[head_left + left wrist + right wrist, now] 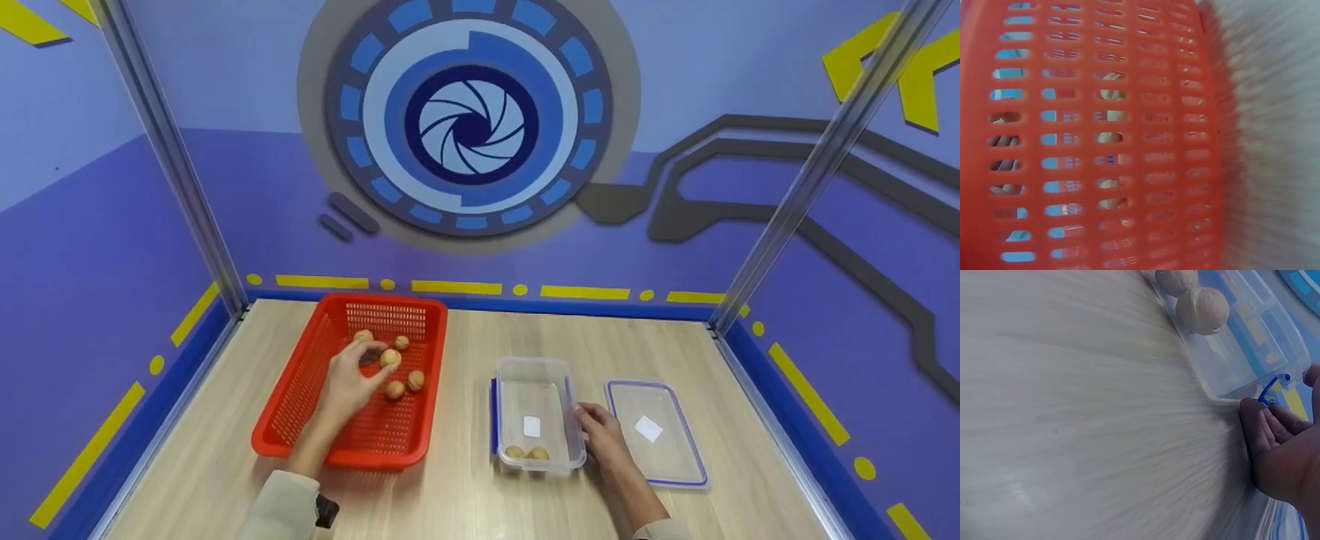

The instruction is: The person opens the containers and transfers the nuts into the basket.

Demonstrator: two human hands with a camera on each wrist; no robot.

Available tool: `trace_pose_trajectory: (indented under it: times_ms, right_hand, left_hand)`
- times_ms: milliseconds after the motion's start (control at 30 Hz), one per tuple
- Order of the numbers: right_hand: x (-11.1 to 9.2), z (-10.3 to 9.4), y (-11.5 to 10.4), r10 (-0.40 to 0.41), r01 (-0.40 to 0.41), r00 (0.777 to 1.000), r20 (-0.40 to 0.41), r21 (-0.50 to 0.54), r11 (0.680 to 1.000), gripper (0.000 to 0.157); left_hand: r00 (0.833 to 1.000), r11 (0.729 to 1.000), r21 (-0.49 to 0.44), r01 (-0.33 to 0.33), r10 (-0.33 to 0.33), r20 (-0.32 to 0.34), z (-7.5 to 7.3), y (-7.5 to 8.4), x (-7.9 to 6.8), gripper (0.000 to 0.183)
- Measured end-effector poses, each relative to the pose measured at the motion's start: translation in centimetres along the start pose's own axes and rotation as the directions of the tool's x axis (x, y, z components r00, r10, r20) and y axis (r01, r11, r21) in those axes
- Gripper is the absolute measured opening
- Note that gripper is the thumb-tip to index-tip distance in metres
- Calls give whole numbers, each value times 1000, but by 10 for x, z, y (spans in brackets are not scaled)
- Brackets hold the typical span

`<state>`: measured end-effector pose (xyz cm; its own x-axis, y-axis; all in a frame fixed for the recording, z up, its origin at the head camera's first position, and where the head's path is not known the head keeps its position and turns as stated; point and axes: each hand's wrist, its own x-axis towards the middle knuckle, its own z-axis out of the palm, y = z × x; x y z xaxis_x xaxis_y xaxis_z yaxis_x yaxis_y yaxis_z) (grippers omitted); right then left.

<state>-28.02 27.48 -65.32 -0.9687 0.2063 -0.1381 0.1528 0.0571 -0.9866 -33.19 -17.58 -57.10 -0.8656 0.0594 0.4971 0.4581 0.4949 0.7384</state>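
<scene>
Over the red plastic basket [433, 420], my left hand [352, 379] pinches a walnut [390, 358] between thumb and fingers. Several more walnuts [394, 389] lie inside the basket around that hand. My right hand [606, 439] holds the right side of a clear plastic food container [541, 371]; in the right wrist view its fingers [1283, 422] are at the blue clip and the thumb is up by the rim. Two walnuts [1203, 310] sit at the container's near end. The left wrist view shows mostly the basket's slotted wall [1134, 126], with pale walnuts glimpsed through the slots.
To the right of the container lies its clear lid [667, 450] with a blue-purple seal and a white label. The wooden tabletop [465, 420] is enclosed by painted purple walls at the back and sides, with metal posts [172, 172] in the corners.
</scene>
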Motion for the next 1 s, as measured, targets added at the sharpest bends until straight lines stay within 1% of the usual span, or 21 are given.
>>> trace_pose_trajectory:
  times_ms: [100, 200, 333, 467, 600, 700, 767, 933, 1000]
  right_hand:
    - [-1, -1, -1, -7, 7, 1000, 7, 3, 1000, 42]
    - [-1, -2, -2, -15, 15, 1000, 10, 2, 1000, 44]
    - [-1, -3, -2, -6, 6, 1000, 5, 11, 1000, 43]
    - [1, -2, -2, 2, -2, 1000, 9, 31, 1000, 41]
    - [3, 0, -2, -3, 3, 1000, 11, 25, 1000, 41]
    - [2, 1, -4, -4, 4, 1000, 18, 14, 1000, 42]
    - [-6, 1, -13, -4, 4, 1000, 28, 10, 1000, 42]
    - [-8, 1, -9, -4, 4, 1000, 16, 5, 1000, 45]
    - [-1, 0, 1, -8, 8, 1000, 4, 2, 1000, 46]
  left_hand:
    - [999, 999, 1, 33, -33, -4, 2, -5, -1, 34]
    - [999, 999, 6, 52, -52, -3, 3, -7, 0, 33]
    - [997, 996, 23, 81, -81, 3, 4, -10, 0, 32]
    - [991, 990, 41, 134, -134, 11, 4, -13, -2, 32]
    - [984, 983, 52, 175, -176, 21, 3, -14, -4, 33]
    - [982, 981, 60, 187, -188, 25, 2, -14, -4, 33]
    - [982, 980, 65, 186, -189, 29, 2, -14, -4, 33]
    - [981, 979, 81, 185, -189, 39, 1, -14, -3, 33]
    - [981, 978, 89, 187, -191, 42, 1, -15, -3, 33]
